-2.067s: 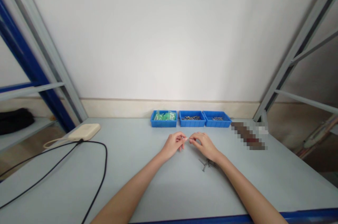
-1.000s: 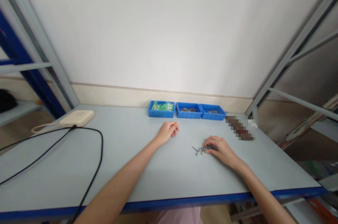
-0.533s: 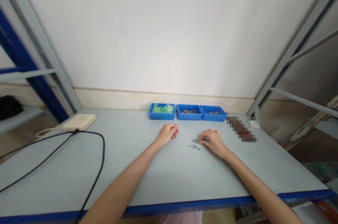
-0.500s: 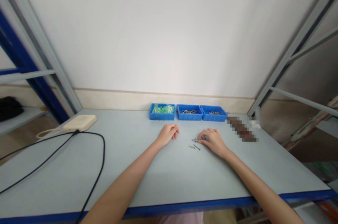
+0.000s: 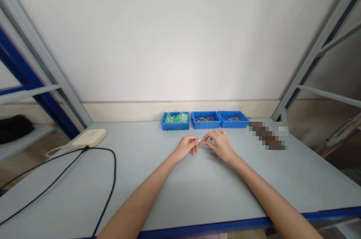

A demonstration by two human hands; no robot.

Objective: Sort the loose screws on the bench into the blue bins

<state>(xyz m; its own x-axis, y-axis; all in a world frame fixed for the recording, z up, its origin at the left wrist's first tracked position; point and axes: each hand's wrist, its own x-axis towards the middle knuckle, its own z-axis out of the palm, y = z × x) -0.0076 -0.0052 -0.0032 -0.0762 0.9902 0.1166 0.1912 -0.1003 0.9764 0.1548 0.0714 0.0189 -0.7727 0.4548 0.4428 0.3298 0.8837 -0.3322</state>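
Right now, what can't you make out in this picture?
All in the head view:
Anything in the left hand or right hand: too small, blurred.
Loose metal pieces: partly behind the right hand, count unclear.
Brown thing at right: covered by pixelation.
Black cable: cut off by left and bottom edges.

Bare left hand (image 5: 186, 146), bare right hand (image 5: 221, 145), bare forearms (image 5: 152, 188) tapering to the wrists (image 5: 175, 158), and there, pale pink cloth (image 5: 218, 236), near edge

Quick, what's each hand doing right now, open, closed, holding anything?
Left hand: closed in a pinch; anything held is too small to tell.
Right hand: closed in a pinch; what's at the fingertips can't be told.
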